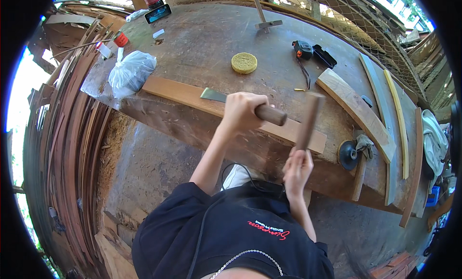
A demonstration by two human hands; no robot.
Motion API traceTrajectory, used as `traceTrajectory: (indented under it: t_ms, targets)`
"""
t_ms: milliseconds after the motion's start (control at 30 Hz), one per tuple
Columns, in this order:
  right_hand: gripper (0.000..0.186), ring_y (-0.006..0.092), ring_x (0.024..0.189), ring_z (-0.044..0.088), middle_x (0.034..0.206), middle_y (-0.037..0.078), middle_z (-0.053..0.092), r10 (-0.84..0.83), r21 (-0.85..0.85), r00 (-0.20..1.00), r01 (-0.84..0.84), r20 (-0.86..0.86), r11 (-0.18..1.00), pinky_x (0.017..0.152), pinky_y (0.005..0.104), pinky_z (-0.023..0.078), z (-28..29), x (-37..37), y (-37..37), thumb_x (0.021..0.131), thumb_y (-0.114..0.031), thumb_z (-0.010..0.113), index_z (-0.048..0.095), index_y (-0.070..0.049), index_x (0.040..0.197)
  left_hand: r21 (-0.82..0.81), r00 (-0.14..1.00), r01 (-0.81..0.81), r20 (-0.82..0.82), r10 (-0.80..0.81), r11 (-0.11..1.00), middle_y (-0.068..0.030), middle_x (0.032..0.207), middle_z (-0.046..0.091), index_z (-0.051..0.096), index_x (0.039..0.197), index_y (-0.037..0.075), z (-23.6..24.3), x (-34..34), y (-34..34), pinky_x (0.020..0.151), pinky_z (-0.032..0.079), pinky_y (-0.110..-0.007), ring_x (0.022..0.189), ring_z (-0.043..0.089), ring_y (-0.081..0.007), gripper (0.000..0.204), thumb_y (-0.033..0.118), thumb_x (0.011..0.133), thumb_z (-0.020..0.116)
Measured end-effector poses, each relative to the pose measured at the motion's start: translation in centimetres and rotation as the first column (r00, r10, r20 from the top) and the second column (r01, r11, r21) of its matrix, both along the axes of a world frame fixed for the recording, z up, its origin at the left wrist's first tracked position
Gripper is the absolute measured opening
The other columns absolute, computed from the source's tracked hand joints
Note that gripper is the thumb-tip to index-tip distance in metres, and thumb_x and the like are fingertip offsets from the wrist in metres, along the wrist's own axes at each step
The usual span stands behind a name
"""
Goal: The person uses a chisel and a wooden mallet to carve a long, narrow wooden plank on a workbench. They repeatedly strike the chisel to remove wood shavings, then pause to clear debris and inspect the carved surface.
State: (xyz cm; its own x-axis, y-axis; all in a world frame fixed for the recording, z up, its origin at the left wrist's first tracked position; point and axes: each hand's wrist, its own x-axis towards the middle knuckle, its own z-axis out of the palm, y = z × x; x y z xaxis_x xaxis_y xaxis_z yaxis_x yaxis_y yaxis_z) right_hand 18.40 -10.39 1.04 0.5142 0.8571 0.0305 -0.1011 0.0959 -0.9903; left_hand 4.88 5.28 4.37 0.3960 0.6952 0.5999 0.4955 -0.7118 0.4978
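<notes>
My left hand (241,110) is closed round a chisel (272,115), its wooden handle pointing right. The chisel's wide metal blade lies low over a long reddish-brown board (175,93), its edge toward the board's left part; whether it bites into the wood I cannot tell. In my right hand (297,172) is a round wooden stick (309,121), gripped at its lower end and held upright near the end of the chisel handle, slightly blurred. The board rests along the near edge of the workbench (197,43). Beyond it sits a round yellow disc (244,63).
A tape measure (303,50) and a black case lie at the far right. Nearer are a curved wooden piece (358,113), long strips and a black round pad (347,155). A tied plastic bag (130,74) stands left. Stacked planks (62,158) line the left side.
</notes>
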Motion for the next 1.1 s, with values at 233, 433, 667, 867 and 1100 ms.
traceTrajectory:
  t_ms: [233, 433, 667, 867, 1100]
  targets:
    - [0.039, 0.0045, 0.034, 0.024, 0.046, -0.004, 0.028, -0.331, 0.506, 0.93, 0.366, -0.162, 0.781, 0.034, 0.0221, 0.02, 5.7, 2.8, 2.5, 0.093, -0.047, 0.03, 0.038, -0.012, 0.079, -0.032, 0.995, -0.088, -0.05, 0.087, 0.996, -0.0052, 0.059, 0.057, 0.059, 0.064, 0.013, 0.0, -2.2, 0.8, 0.052, 0.042, -0.035, 0.059, 0.058, -0.025, 0.013, 0.013, 0.053, 0.066]
    - [0.013, 0.0057, 0.059, 0.044, 0.063, 0.0, 0.048, 0.23, -0.118, 0.963, -0.214, 0.142, 0.97, 0.053, 0.0225, 0.036, -0.1, -3.5, 2.5, 0.085, -0.015, 0.057, 0.053, -0.002, 0.082, 0.0, 0.99, -0.123, -0.064, 0.123, 0.992, -0.0048, 0.057, 0.058, 0.06, 0.063, 0.013, -0.2, -2.7, 1.6, 0.051, 0.042, -0.033, 0.057, 0.058, -0.0238, 0.011, 0.013, 0.056, 0.068]
    - [0.012, 0.0043, 0.041, 0.031, 0.057, -0.003, 0.037, -0.134, 0.314, 0.986, 0.158, -0.095, 0.936, 0.038, 0.022, 0.027, 2.2, -0.4, 3.9, 0.093, -0.018, 0.045, 0.041, -0.007, 0.09, -0.024, 0.985, -0.157, -0.078, 0.155, 0.987, -0.0048, 0.057, 0.058, 0.06, 0.063, 0.011, 0.2, -6.3, 2.7, 0.051, 0.042, -0.029, 0.056, 0.058, -0.0224, 0.012, 0.01, 0.056, 0.07]
    - [0.02, 0.0154, 0.047, 0.048, 0.061, 0.007, 0.048, 0.107, 0.07, 0.983, -0.119, 0.151, 0.99, 0.047, 0.0249, 0.039, 0.1, -5.1, 4.0, 0.092, -0.024, 0.047, 0.045, -0.004, 0.091, -0.004, 0.991, -0.116, -0.067, 0.115, 0.993, -0.0048, 0.058, 0.058, 0.061, 0.063, 0.012, -0.2, -6.3, 3.2, 0.052, 0.043, -0.03, 0.056, 0.058, -0.0227, 0.012, 0.011, 0.055, 0.068]
    - [0.014, 0.0098, 0.049, 0.047, 0.058, 0.003, 0.049, 0.193, 0.069, 0.965, -0.208, 0.178, 0.976, 0.046, 0.0245, 0.037, 1.2, -4.0, 3.6, 0.089, -0.016, 0.052, 0.051, -0.002, 0.087, -0.066, 0.985, -0.166, -0.063, 0.162, 0.984, -0.0048, 0.058, 0.058, 0.061, 0.065, 0.013, 0.3, -9.5, 4.2, 0.053, 0.043, -0.031, 0.058, 0.057, -0.0241, 0.016, 0.008, 0.051, 0.064]
